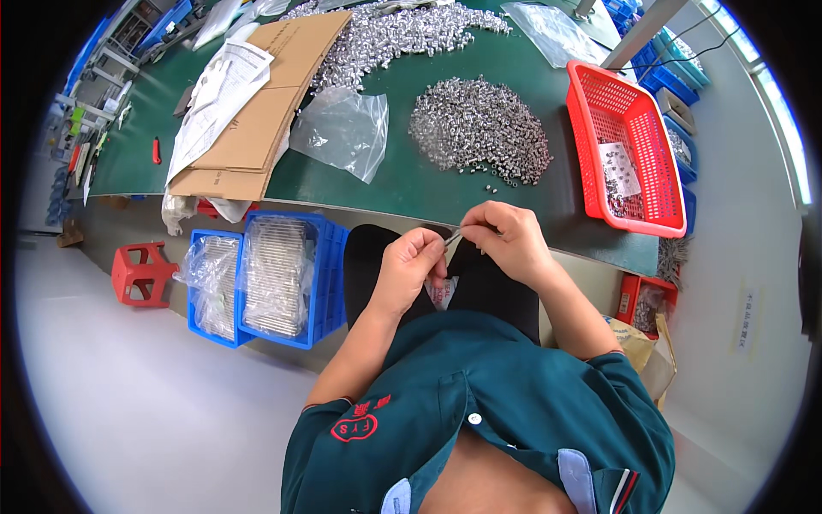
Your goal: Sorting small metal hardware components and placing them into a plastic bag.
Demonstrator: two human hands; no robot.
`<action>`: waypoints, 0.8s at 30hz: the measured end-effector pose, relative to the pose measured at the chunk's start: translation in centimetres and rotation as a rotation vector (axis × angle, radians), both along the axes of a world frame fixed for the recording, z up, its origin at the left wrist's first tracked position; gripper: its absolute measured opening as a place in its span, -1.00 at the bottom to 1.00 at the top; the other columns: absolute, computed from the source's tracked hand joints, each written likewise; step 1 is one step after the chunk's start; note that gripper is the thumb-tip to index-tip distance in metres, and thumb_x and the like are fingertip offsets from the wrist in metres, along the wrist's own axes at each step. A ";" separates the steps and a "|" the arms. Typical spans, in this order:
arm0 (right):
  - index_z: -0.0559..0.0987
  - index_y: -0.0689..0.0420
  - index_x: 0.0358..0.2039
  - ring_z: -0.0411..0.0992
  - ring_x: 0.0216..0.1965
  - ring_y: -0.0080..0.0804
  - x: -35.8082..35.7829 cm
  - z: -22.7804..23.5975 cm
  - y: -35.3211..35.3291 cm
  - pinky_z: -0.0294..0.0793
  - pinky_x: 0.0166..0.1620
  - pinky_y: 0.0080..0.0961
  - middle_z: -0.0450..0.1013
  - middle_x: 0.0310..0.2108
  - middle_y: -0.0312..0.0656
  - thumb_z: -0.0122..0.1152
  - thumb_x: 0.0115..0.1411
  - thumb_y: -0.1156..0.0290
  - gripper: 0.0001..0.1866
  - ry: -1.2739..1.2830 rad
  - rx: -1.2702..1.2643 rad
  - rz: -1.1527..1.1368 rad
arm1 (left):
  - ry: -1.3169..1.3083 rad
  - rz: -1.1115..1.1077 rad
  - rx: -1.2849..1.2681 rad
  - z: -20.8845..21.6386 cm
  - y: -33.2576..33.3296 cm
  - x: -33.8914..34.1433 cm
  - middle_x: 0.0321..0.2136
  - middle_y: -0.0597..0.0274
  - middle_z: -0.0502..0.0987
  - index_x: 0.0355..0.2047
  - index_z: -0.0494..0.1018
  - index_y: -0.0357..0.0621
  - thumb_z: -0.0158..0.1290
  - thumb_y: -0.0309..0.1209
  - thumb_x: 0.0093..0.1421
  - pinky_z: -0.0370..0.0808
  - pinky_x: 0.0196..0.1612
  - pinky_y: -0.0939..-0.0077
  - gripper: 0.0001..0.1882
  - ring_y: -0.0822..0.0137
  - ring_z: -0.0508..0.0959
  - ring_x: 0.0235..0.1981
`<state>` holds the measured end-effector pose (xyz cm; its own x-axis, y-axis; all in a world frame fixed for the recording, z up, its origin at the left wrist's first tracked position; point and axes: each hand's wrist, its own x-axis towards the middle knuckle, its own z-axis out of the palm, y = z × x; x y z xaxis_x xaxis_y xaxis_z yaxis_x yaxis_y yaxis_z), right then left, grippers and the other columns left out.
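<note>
Over my lap, just off the table's near edge, my left hand (411, 267) and my right hand (511, 240) meet with their fingers pinched. Between the fingertips is a thin silvery piece (453, 237), too small to tell its kind; both hands seem to grip it. Under the hands, against my dark trousers, shows part of a white packet with red print (443, 293). Beyond my hands, a heap of small silvery metal rings or sleeves (484, 128) lies on the green table (398, 193), with a few loose ones at its near side.
A red basket (578, 111) with small metal parts stands at the table's right. Left of the heap lie a clear bag (342, 133), cardboard (248, 128) and papers (218, 98); a larger metal heap (394, 34) lies behind. Blue crates (325, 283) and a red stool (141, 272) stand lower left.
</note>
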<state>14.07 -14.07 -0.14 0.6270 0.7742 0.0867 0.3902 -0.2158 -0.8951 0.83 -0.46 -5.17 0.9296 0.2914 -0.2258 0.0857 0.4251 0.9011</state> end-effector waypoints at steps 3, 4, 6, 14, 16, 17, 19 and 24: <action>0.54 0.26 -0.38 0.46 -0.49 -0.51 0.5 0.2 -0.3 0.45 -0.39 -0.52 0.47 -0.55 -0.20 0.22 0.03 0.56 -0.89 -0.068 0.046 0.122 | 0.001 -0.077 -0.111 0.6 0.7 -0.1 -0.64 0.29 0.46 -0.36 0.41 -0.23 -0.04 -0.39 0.27 0.38 -0.59 0.70 -0.85 0.52 0.43 -0.66; 0.54 0.26 -0.38 0.48 -0.48 -0.50 0.6 0.1 -0.3 0.46 -0.39 -0.52 0.47 -0.54 -0.18 0.20 0.02 0.58 -0.88 -0.035 0.075 0.176 | 0.001 -0.077 -0.111 0.7 0.7 -0.1 -0.64 0.29 0.46 -0.36 0.41 -0.23 -0.04 -0.39 0.27 0.38 -0.59 0.70 -0.85 0.52 0.43 -0.66; 0.54 0.26 -0.37 0.47 -0.49 -0.52 0.4 0.0 -0.4 0.46 -0.39 -0.54 0.48 -0.53 -0.19 0.20 0.04 0.59 -0.89 0.071 0.058 0.178 | 0.014 -0.140 -0.187 0.8 0.7 -0.1 -0.64 0.29 0.46 -0.35 0.40 -0.23 -0.03 -0.39 0.27 0.38 -0.60 0.69 -0.85 0.50 0.43 -0.68; 0.55 0.31 -0.29 0.44 -0.51 -0.63 -0.4 -0.8 -0.4 0.46 -0.39 -0.64 0.48 -0.54 -0.27 0.20 0.10 0.58 -0.86 0.541 0.005 0.097 | -0.017 -0.073 -0.247 0.7 -0.3 0.2 -0.63 0.27 0.46 -0.35 0.39 -0.22 -0.03 -0.38 0.27 0.40 -0.58 0.69 -0.85 0.50 0.43 -0.69; 0.55 0.31 -0.26 0.43 -0.49 -0.63 0.3 -0.9 -0.3 0.46 -0.38 -0.62 0.49 -0.53 -0.26 0.22 0.05 0.59 -0.80 0.392 0.025 0.193 | -0.015 -0.057 -0.257 0.6 -0.2 0.2 -0.63 0.27 0.46 -0.36 0.39 -0.21 -0.03 -0.38 0.27 0.40 -0.58 0.69 -0.85 0.50 0.44 -0.69; 0.56 0.25 -0.23 0.43 -0.47 -0.62 0.8 -1.2 -0.1 0.45 -0.37 -0.59 0.47 -0.53 -0.25 0.22 0.02 0.58 -0.76 0.211 0.027 0.089 | -0.013 -0.022 -0.234 0.5 0.0 0.1 -0.62 0.27 0.47 -0.37 0.39 -0.22 -0.03 -0.38 0.27 0.41 -0.58 0.68 -0.85 0.50 0.44 -0.68; 0.60 0.10 -0.28 0.46 -0.47 -0.39 2.4 -0.6 0.5 0.45 -0.36 -0.49 0.46 -0.49 -0.19 0.25 0.00 0.52 -0.79 -0.187 -0.009 -0.126 | -0.014 0.017 -0.212 0.3 0.2 0.0 -0.62 0.27 0.47 -0.37 0.39 -0.22 -0.03 -0.38 0.27 0.42 -0.57 0.68 -0.84 0.50 0.44 -0.68; 0.60 0.09 -0.38 0.43 -0.31 -0.19 4.7 -2.2 2.5 0.44 -0.24 -0.31 0.43 -0.45 -0.19 0.27 -0.06 0.45 -0.84 -0.639 -0.110 -0.182 | 0.025 0.049 -0.176 0.0 0.3 -0.2 -0.61 0.25 0.47 -0.37 0.38 -0.24 -0.03 -0.39 0.27 0.45 -0.57 0.64 -0.84 0.47 0.44 -0.67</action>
